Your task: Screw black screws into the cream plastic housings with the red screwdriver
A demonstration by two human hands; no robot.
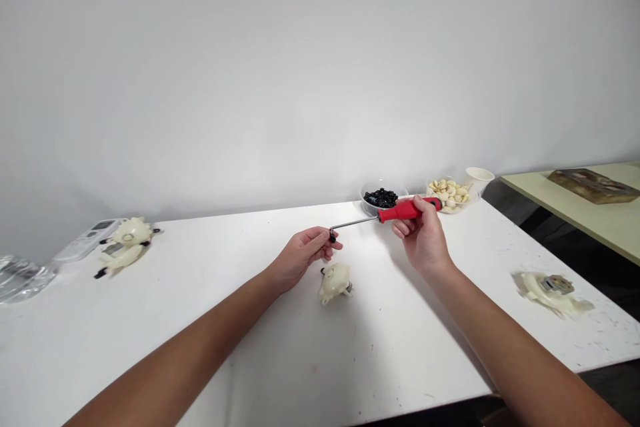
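Note:
My right hand (424, 233) is closed round the red handle of a screwdriver (400, 211), whose metal shaft points left. At the shaft's tip is a small black part (333, 236), pinched between the thumb and fingers of my left hand (304, 253). The black part is too small to make out its kind. Just below my left hand, a cream plastic housing (335, 282) with a black tip and a bit of metal rests on the white table (280, 360), apart from both hands.
Behind the screwdriver stand a clear bowl of black parts (381, 198), a container of cream pieces (449, 192) and a white cup (479, 179). Cream assemblies (129, 232) lie at left by a white remote-like device (90, 240); another housing (550, 290) lies right. Clear plastic (23, 278) sits far left.

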